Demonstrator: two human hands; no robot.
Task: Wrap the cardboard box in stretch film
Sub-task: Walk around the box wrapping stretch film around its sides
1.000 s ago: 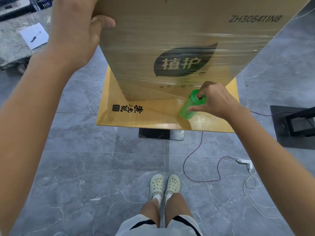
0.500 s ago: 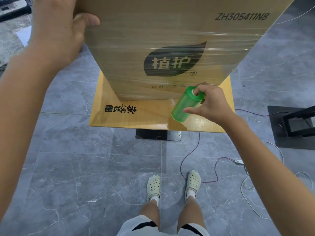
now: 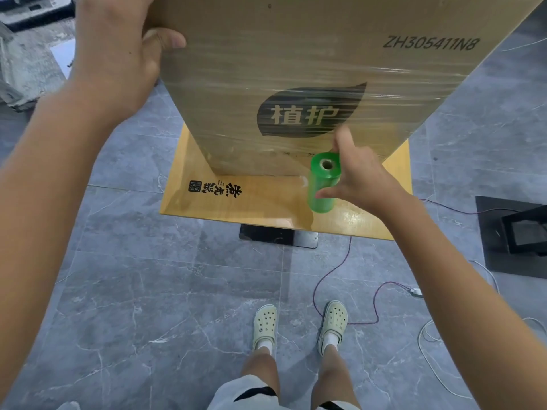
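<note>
The cardboard box [image 3: 296, 63] is stood on end on the small wooden counter [image 3: 236, 202], long axis approx. vertical, w/ stretch film [image 3: 299, 143] already banded round its lower and middle part. The left hand [image 3: 118, 54] is clamped on the box's upper left edge, thumb curled over the near face. The green film roll [image 3: 322, 184] is held upright, parallel to the box, just in front of the near face's bottom right. It is pinched by the right hand [image 3: 364, 179], thumb on its side, index finger stretched up past its top end. The next pass is judged to run round the right corner. Hidden: box top (cut off), far faces, fingers behind the roll. The film span btw. roll and box cannot be made out.
</note>
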